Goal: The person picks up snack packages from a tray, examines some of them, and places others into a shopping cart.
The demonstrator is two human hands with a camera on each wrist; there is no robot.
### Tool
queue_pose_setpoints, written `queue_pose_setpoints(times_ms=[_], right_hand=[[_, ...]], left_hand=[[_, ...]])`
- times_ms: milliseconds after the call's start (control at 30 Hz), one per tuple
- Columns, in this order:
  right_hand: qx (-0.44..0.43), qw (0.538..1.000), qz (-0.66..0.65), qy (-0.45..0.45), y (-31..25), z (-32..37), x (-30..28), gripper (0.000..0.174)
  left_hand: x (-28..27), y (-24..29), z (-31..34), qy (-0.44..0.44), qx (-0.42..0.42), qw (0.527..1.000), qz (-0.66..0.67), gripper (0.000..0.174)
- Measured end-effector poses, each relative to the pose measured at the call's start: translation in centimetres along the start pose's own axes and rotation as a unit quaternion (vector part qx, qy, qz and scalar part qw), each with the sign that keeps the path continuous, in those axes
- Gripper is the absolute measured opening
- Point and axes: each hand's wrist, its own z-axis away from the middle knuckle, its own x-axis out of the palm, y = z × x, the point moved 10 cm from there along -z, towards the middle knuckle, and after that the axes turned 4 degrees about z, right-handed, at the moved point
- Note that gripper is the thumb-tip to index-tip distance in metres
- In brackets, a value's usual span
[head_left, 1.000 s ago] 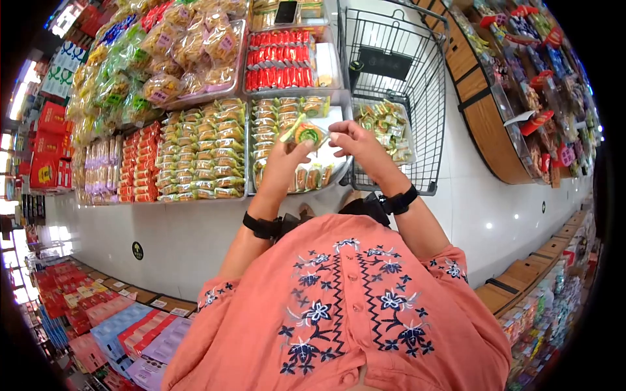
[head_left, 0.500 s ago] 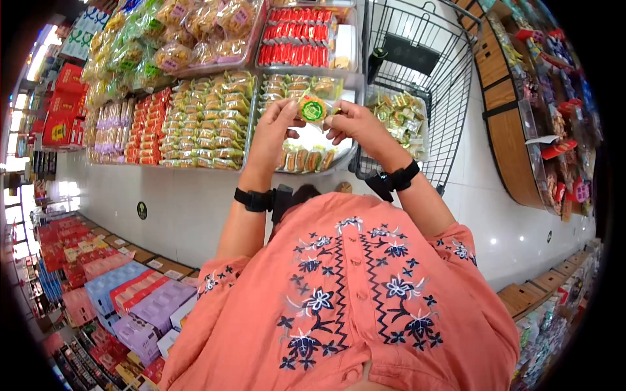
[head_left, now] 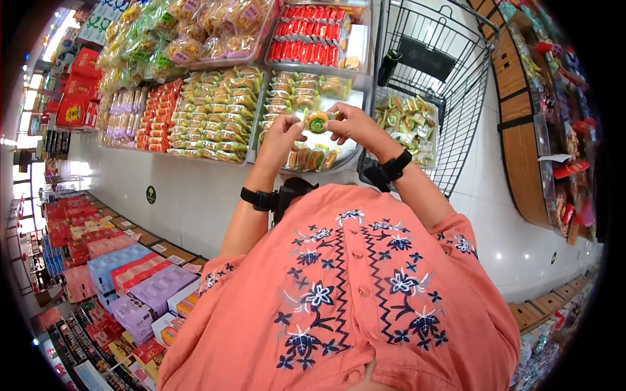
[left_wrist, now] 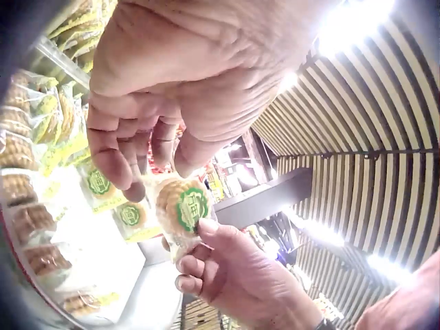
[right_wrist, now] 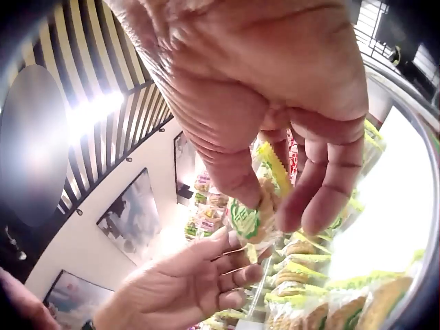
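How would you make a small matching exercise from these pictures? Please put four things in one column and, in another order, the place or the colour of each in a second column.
Things:
1. single wrapped cookie
2. heap of packets
3. shirt
4. strap on the right wrist

Place or colour:
A. coral, with embroidered flowers
B. inside the shopping cart
C. black
D. between the left hand and the right hand

Right pairs: 1-D, 2-B, 3-A, 4-C
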Motion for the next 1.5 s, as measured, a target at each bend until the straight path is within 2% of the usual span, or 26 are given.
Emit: queue_pose_setpoints(times_ms=[100, 200, 433, 533, 633, 733, 933, 1233, 1500], right_hand=[[-0.012, 0.998, 0.055, 0.035, 1.3, -2.5, -0.8, 0.037], [0.001, 0.995, 0.066, 0.076, 2.7, -4.9, -1.3, 0.036], [0.01, 0.989, 0.113, 0.098, 6.3, -9.6, -0.2, 0.035], [-0.036, 0.972, 0.195, 0.127, 6.4, -10.6, 0.0, 0.034], [-0.037, 0.966, 0.214, 0.144, 6.9, -11.0, 0.1, 0.03], [-0.035, 0.96, 0.229, 0.155, 7.0, -11.2, 0.4, 0.038], [-0.027, 0.958, 0.221, 0.179, 6.9, -11.2, 0.4, 0.045], [-0.046, 0.97, 0.159, 0.178, 7.7, -11.7, 0.1, 0.038], [-0.038, 0.97, 0.17, 0.168, 8.4, -12.4, -0.1, 0.036]], left_hand=[[-1.6, -0.3, -0.8, 0.042, -0.005, 0.996, -0.079, 0.036], [-2.4, -0.3, -1.6, 0.03, -0.008, 0.996, -0.083, 0.04], [-2.9, -1.9, -3.9, -0.031, -0.021, 0.986, -0.161, 0.04], [-2.9, -3.0, -5.0, -0.05, -0.012, 0.983, -0.177, 0.041], [-2.6, -3.5, -5.6, -0.063, -0.033, 0.982, -0.177, 0.043], [-2.0, -3.5, -6.1, -0.087, -0.048, 0.979, -0.176, 0.045], [-1.3, -3.5, -6.7, -0.098, -0.055, 0.975, -0.191, 0.048], [-0.2, -5.0, -8.6, -0.121, -0.038, 0.975, -0.185, 0.053], [0.4, -5.3, -9.0, -0.119, -0.049, 0.968, -0.216, 0.053]])
